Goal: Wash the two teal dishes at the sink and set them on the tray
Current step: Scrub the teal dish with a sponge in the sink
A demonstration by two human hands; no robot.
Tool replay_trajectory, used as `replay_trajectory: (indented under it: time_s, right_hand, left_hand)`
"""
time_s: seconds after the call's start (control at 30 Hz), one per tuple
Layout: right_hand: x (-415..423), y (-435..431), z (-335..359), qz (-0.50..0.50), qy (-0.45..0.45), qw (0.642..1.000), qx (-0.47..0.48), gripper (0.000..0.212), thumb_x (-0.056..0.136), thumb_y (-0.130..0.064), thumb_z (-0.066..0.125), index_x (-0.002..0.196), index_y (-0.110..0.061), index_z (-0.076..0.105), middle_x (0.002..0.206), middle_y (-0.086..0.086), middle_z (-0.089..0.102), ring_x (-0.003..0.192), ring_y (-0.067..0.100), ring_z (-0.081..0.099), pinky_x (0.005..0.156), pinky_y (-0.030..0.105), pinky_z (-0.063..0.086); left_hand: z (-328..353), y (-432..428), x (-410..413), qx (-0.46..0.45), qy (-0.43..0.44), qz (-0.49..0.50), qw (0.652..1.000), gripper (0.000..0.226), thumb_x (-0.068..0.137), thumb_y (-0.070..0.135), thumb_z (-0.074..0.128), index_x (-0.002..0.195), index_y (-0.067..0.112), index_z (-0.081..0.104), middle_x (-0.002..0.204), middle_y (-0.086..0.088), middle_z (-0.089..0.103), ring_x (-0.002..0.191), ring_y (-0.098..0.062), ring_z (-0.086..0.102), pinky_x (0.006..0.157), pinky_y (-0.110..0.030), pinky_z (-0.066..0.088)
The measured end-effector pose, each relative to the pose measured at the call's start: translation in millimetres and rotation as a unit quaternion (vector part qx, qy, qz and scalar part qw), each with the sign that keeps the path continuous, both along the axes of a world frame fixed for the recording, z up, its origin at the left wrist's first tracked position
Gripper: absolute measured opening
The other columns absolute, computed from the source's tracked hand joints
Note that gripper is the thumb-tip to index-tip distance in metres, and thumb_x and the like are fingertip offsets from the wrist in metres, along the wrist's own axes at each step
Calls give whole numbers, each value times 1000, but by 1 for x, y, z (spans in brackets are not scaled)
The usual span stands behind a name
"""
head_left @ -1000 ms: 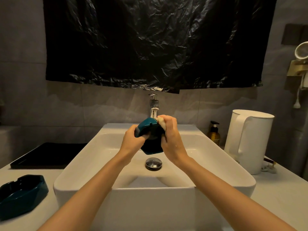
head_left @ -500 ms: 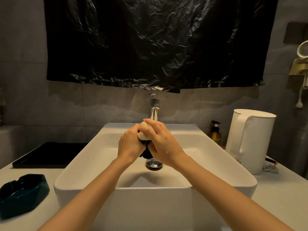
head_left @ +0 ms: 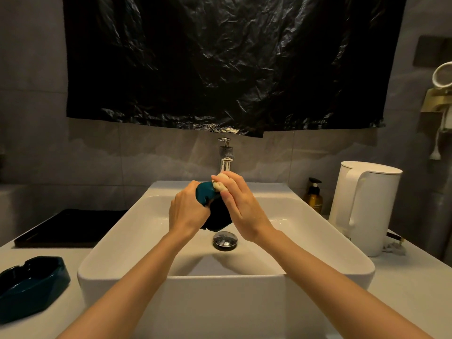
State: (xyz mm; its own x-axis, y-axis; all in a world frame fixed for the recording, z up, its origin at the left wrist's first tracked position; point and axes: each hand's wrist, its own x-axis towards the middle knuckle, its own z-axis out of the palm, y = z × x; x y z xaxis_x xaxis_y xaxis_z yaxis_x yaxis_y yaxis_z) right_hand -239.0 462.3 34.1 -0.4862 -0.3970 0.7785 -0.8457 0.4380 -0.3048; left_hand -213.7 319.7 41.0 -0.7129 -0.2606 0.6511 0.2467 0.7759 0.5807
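Over the white sink (head_left: 318,243), below the chrome tap (head_left: 225,157), my left hand (head_left: 187,211) grips a teal dish (head_left: 208,193) held on edge. My right hand (head_left: 238,204) holds a pale sponge (head_left: 220,183) and presses it against the dish's upper rim. Much of the dish is hidden between my hands. The second teal dish (head_left: 31,287) lies on the counter at the lower left. A black tray (head_left: 71,228) sits on the counter behind it, left of the sink.
A white kettle (head_left: 364,206) stands right of the sink, with an amber pump bottle (head_left: 313,199) beside it. The drain plug (head_left: 225,239) sits in the basin floor. Black plastic sheeting (head_left: 220,62) hangs on the wall above the tap.
My right hand has moved the sponge from covering the dish's top toward the right rim, so the teal edge shows again. The dish stays over the drain.
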Motion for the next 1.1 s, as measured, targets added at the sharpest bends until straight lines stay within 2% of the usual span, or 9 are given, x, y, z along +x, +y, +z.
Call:
replay_trajectory:
  time_s: [0.2,0.3,0.4,0.53,0.6,0.73,0.8,0.97,1.1]
  right_hand:
    - [3,-6,0,0,59,998,7,39,101,-30,31,131,-19,55,139,3,45,129,17,39,109,24,30]
    - [-1,-5,2,31,12,998,-47,36,103,-24,32,134,-18,51,137,-4,41,131,11,38,110,32,33]
    - [1,-3,-1,44,-23,997,-51,38,104,-25,30,140,-21,42,139,-14,31,132,4,33,111,31,34]
    - [6,-7,0,13,87,996,32,39,103,-29,30,134,-18,50,141,3,39,130,16,37,110,29,31]
    - [4,-8,2,3,85,996,34,39,103,-30,29,131,-19,53,138,3,44,129,16,39,109,30,31]
    - [-3,-7,-2,41,-19,996,-76,37,103,-27,29,137,-22,42,139,-10,34,134,8,31,114,36,30]
    - [2,-9,-4,38,-16,997,-69,39,103,-31,27,139,-23,38,143,-7,31,136,9,28,115,34,27]
    - [7,-8,3,-3,64,998,16,46,102,-42,22,129,-22,54,135,-2,45,127,11,38,107,21,30]
    - [-2,-6,1,48,-54,993,-95,35,104,-29,29,133,-23,47,136,-9,41,129,0,37,108,17,30]
  left_hand:
    - [0,5,2,-36,10,-21,999,26,81,12,63,106,17,56,95,-7,68,88,-34,60,64,-32,39]
    - [3,3,0,4,10,2,1000,25,80,12,64,103,17,58,92,-7,68,86,-32,60,63,-31,38]
    - [4,-2,1,58,6,7,998,26,81,13,66,105,14,57,96,-8,67,87,-29,59,66,-32,43]
    - [1,5,6,-17,8,-4,1000,19,84,15,60,103,16,56,93,-7,68,87,-31,59,64,-30,34]
    - [1,6,4,-26,2,-1,1000,18,84,17,59,102,17,57,93,-7,68,87,-31,59,64,-30,35]
    - [4,-2,-3,103,-18,-15,994,26,81,16,67,105,16,58,94,-4,66,90,-28,60,74,-37,50]
    - [4,-3,-3,128,-23,-32,991,26,82,17,68,106,16,57,93,-2,65,91,-27,61,79,-40,52]
    - [-1,3,-1,-1,-5,-34,999,26,83,15,63,108,19,57,94,-4,67,86,-28,60,71,-36,49]
    - [2,-2,-6,150,-41,-61,986,30,82,11,67,110,16,57,97,-2,64,89,-21,58,78,-36,51]
